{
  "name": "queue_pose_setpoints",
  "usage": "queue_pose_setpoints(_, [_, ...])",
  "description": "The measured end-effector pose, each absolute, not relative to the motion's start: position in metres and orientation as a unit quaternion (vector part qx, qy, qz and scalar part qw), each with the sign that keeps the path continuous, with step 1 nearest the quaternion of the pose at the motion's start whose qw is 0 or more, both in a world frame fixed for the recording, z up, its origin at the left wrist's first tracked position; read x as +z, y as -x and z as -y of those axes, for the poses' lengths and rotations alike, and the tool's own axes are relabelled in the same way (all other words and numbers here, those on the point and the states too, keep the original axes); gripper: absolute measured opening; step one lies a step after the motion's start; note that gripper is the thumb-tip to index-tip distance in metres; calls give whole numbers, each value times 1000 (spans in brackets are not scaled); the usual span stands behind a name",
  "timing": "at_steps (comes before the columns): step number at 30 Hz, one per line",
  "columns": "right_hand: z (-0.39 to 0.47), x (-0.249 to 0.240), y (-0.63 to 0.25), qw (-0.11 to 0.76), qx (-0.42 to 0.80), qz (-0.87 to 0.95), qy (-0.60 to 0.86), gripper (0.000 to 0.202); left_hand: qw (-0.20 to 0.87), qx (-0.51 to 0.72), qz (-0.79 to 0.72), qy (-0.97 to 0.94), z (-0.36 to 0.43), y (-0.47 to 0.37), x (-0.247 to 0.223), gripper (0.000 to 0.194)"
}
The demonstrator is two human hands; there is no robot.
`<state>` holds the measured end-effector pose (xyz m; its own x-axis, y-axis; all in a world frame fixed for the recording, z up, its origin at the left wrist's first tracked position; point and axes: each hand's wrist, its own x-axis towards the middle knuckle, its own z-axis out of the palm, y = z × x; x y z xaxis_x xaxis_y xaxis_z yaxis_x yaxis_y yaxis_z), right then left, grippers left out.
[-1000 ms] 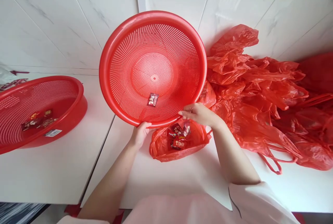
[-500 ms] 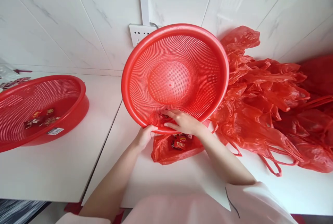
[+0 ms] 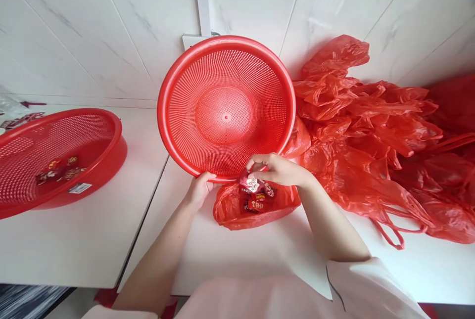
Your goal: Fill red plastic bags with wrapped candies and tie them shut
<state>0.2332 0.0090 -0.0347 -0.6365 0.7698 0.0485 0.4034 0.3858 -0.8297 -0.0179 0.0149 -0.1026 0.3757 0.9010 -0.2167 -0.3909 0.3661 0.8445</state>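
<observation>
- Right hand (image 3: 278,170): fingers closed on packet (image 3: 253,184), now above open bag (image 3: 237,222); half a second ago, inside basket (image 3: 226,43).
- Left hand (image 3: 201,191): gripping basket's near rim.
- Transfer from basket to bag apparently nearly done.

Tilted red basket (image 3: 225,106) by open bag (image 3: 232,216)

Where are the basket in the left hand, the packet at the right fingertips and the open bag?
Basket (image 3: 224,111): head view, its inner bottom.
Packet (image 3: 253,185): head view, its pale printed patch.
Open bag (image 3: 245,221): head view, its near wall.
</observation>
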Motion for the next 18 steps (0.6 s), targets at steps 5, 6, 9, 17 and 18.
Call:
queue_pose_setpoints(5, [-9,-31,-237,161,411,829,345,27,735,446,-360,-363,-18,21,-100,30])
queue_pose_setpoints(6, [-9,-29,-238,163,402,826,359,31,730,451,-367,-359,-18,22,-101,29])
queue_pose_setpoints(9, [-7,-23,-249,202,334,806,445,34,712,481,-391,-331,-19,23,-102,22])
queue_pose_setpoints(17, [-5,-19,-282,253,184,781,540,46,738,455,-405,-291,-26,44,-89,8])
queue_pose_setpoints(18, [-5,-21,-281,262,172,788,529,49,741,442,-413,-292,-28,48,-87,13])
